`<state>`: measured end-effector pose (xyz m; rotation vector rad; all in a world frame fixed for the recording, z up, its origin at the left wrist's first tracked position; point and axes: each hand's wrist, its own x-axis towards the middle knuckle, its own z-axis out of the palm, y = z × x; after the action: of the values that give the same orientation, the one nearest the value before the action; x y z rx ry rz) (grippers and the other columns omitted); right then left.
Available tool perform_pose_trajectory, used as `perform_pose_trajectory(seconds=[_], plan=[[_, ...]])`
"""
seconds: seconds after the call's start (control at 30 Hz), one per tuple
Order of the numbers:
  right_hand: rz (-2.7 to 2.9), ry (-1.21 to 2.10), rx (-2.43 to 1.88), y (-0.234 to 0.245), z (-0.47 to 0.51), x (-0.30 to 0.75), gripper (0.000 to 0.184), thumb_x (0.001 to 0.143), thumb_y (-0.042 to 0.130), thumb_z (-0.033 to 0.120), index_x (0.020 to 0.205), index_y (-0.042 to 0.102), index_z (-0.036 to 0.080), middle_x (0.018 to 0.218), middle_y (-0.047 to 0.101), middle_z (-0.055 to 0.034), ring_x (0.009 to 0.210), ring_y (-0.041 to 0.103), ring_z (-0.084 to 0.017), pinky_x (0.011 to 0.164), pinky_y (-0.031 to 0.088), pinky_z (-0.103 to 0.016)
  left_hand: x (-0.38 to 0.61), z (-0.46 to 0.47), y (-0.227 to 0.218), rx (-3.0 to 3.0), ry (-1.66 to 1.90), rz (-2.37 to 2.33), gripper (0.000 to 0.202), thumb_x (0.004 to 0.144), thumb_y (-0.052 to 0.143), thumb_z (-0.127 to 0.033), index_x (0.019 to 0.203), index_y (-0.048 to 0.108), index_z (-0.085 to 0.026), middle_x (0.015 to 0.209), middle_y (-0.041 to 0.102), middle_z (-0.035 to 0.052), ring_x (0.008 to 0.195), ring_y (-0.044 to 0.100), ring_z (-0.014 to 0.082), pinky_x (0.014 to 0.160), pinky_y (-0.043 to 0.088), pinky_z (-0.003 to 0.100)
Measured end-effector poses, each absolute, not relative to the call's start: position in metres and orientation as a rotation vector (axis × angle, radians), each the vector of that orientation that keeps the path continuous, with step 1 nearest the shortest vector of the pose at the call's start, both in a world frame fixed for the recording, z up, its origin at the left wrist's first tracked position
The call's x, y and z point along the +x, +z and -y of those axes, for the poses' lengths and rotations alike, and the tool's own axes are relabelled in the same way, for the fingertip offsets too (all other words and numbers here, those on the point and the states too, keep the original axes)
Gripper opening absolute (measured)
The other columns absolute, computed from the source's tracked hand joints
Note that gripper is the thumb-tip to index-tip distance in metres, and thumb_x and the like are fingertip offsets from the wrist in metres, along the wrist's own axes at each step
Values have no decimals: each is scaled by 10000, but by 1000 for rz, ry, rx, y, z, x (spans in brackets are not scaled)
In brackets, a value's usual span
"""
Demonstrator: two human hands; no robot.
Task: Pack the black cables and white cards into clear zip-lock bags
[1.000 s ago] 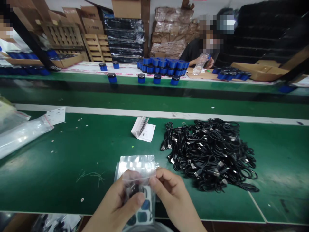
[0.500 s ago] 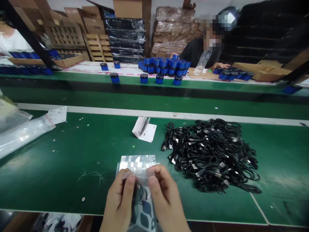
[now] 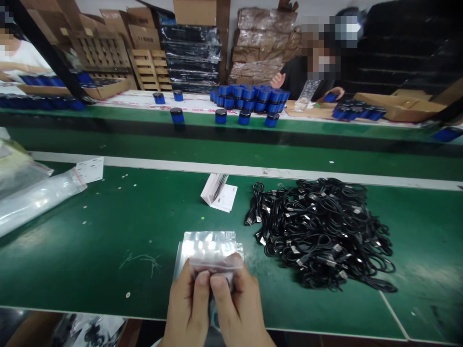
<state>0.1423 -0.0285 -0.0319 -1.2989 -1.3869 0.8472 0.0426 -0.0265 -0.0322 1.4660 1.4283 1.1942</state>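
Green matting tops the bench (image 3: 90, 270), with a heap of black USB cables (image 3: 320, 233) on the right and a small white booklet (image 3: 219, 193) farther off. Near the bench's front edge, the left hand (image 3: 186, 303) and right hand (image 3: 235, 308) pinch a clear plastic zip bag (image 3: 217, 262) between them, each grip narrow and closed on the bag, just over a stack of flat resealable bags (image 3: 202, 243).

The person's fingers (image 3: 202, 289) hide whatever lies inside the clear plastic bag (image 3: 213, 250), and the bag's lower end is lost behind the hands. The print on the white folded leaflet (image 3: 219, 193) is too small to read, as are the connectors on the tangled black cables (image 3: 318, 231).
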Motion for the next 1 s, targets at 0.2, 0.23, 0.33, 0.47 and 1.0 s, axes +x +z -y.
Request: perform_pose_trajectory(seconds=[0.2, 0.23, 0.33, 0.47, 1.0], plan=[[1564, 435, -1257, -38, 29, 140, 254, 929, 381, 238, 771, 574, 184, 549, 620, -7, 432, 574, -145, 475, 382, -239, 55, 29, -28, 1545, 1375, -1507, 369, 928, 396, -467, 724, 596, -235, 591, 662, -41, 502, 583, 112, 518, 445, 190], [1597, 378, -1255, -38, 29, 140, 285, 936, 362, 226, 754, 577, 182, 537, 613, -12, 425, 570, -150, 475, 375, -249, 56, 29, -29, 1565, 1380, -1495, 364, 935, 388, -454, 738, 604, -237, 613, 674, -37, 520, 593, 115, 529, 453, 192], [1651, 313, -1229, -40, 28, 140, 333, 942, 333, 191, 713, 575, 177, 512, 601, -23, 410, 559, -152, 472, 373, -257, 55, 28, -33, 1600, 1392, -1473, 345, 948, 371, -421, 782, 616, -245, 672, 694, -32, 564, 615, 119, 561, 473, 193], [1641, 336, -1215, -39, 27, 139, 299, 926, 355, 163, 730, 580, 177, 532, 609, -21, 424, 554, -146, 482, 378, -250, 51, 25, -36, 1631, 1375, -1459, 299, 953, 383, -357, 794, 615, -254, 646, 674, -47, 567, 615, 107, 549, 461, 167], [1296, 1041, -1308, -20, 22, 177, 168, 889, 506, 291, 759, 551, 195, 651, 505, 24, 583, 484, -128, 544, 401, -222, 19, 13, -6, 1147, 959, -1424, 287, 814, 563, -485, 760, 588, -205, 665, 542, -27, 648, 507, 140, 539, 383, 207]])
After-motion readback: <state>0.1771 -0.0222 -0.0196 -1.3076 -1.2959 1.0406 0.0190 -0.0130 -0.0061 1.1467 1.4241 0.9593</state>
